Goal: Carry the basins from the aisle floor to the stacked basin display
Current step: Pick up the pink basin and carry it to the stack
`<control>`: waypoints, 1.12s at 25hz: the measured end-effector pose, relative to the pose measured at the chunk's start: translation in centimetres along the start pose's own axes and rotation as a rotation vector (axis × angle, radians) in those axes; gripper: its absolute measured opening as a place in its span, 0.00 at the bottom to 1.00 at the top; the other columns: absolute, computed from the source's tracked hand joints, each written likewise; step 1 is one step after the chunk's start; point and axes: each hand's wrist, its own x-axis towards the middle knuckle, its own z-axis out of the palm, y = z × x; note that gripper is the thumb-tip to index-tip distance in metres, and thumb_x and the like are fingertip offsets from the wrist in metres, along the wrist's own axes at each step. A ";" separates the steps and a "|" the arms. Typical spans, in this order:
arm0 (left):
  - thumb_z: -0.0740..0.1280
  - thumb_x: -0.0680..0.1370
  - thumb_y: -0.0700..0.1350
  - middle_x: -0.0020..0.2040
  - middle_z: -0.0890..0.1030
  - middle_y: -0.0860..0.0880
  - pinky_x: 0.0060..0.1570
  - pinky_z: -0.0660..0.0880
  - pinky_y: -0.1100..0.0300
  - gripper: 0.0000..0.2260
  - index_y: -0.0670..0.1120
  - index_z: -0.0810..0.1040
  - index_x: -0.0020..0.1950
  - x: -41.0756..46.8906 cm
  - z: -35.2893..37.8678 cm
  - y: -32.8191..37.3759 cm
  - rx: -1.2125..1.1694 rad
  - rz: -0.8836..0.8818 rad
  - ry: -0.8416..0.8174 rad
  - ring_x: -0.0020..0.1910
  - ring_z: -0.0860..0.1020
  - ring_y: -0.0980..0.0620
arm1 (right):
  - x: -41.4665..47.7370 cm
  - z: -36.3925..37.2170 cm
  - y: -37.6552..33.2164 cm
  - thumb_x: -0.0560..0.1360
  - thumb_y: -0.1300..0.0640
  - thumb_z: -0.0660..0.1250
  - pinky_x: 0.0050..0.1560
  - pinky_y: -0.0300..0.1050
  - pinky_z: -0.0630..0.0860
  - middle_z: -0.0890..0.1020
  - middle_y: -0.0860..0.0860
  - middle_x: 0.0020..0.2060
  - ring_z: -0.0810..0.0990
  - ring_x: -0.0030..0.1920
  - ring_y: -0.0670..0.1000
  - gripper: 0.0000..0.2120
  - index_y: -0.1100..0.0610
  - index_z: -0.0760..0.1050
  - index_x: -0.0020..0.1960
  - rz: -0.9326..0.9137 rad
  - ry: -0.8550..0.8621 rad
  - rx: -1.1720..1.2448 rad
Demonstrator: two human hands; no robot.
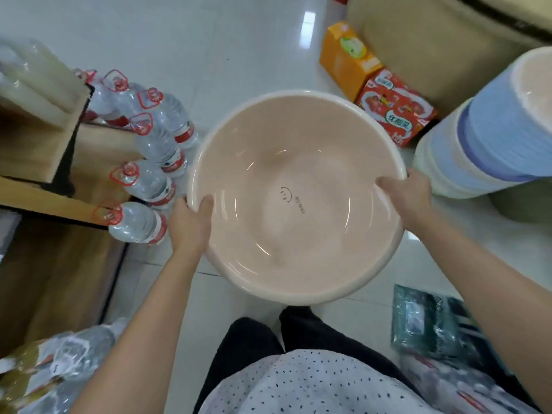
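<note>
A large round pink basin (298, 162) with a cream rim and a small smiley print inside is held level above the tiled floor, in the centre of the view. My left hand (191, 225) grips its left rim, thumb inside the bowl. My right hand (409, 198) grips the right rim the same way. To the right stands the stacked basin display (490, 144), a tall pile of nested blue and white basins with a pink basin on top. The held basin is close beside the pile, not touching it.
Several large water bottles (155, 150) with red caps lie along a wooden shelf (44, 144) at the left. Orange and red cartons (391, 109) and a big cardboard box (433, 55) sit on the floor ahead. Dark green packets (430, 327) lie at the lower right.
</note>
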 end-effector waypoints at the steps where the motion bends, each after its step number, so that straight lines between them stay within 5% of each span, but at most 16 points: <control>1: 0.66 0.74 0.51 0.45 0.75 0.49 0.43 0.67 0.58 0.15 0.42 0.74 0.54 0.9 1.1 1.4 0.001 0.014 -0.027 0.43 0.73 0.48 | 1.0 -0.8 -0.3 0.63 0.55 0.71 0.38 0.45 0.77 0.81 0.54 0.39 0.81 0.41 0.57 0.14 0.59 0.77 0.47 0.008 0.025 0.015; 8: 0.65 0.71 0.53 0.46 0.79 0.46 0.45 0.73 0.53 0.14 0.45 0.74 0.50 8.3 8.7 12.6 0.057 0.171 -0.250 0.44 0.77 0.44 | 6.9 -5.1 -2.6 0.63 0.57 0.71 0.44 0.52 0.79 0.82 0.57 0.42 0.81 0.40 0.58 0.17 0.61 0.79 0.50 0.125 0.209 0.135; 13: 0.64 0.72 0.51 0.45 0.78 0.47 0.42 0.69 0.56 0.17 0.43 0.73 0.55 11.4 14.1 21.5 0.148 0.339 -0.423 0.43 0.75 0.45 | 8.9 -8.2 -3.1 0.64 0.58 0.72 0.41 0.49 0.77 0.80 0.53 0.38 0.79 0.38 0.56 0.15 0.61 0.78 0.49 0.250 0.394 0.315; 20: 0.64 0.72 0.49 0.38 0.72 0.56 0.30 0.64 0.64 0.09 0.46 0.71 0.49 10.1 23.7 31.9 0.229 0.514 -0.622 0.36 0.71 0.60 | 11.2 -15.2 -1.9 0.65 0.62 0.71 0.31 0.43 0.75 0.78 0.54 0.33 0.76 0.31 0.53 0.06 0.59 0.75 0.40 0.327 0.576 0.516; 23: 0.64 0.72 0.49 0.38 0.72 0.56 0.31 0.65 0.61 0.09 0.46 0.71 0.47 7.9 29.0 35.9 0.247 0.577 -0.677 0.36 0.72 0.55 | 13.9 -19.2 -0.9 0.66 0.61 0.71 0.26 0.38 0.72 0.78 0.53 0.32 0.77 0.30 0.52 0.06 0.60 0.76 0.42 0.334 0.642 0.529; 28: 0.65 0.71 0.49 0.38 0.73 0.55 0.40 0.68 0.57 0.09 0.47 0.71 0.48 3.8 37.3 41.0 0.229 0.598 -0.736 0.43 0.73 0.47 | 18.5 -26.3 0.5 0.66 0.61 0.70 0.31 0.42 0.73 0.78 0.53 0.34 0.78 0.33 0.53 0.10 0.62 0.75 0.46 0.377 0.675 0.539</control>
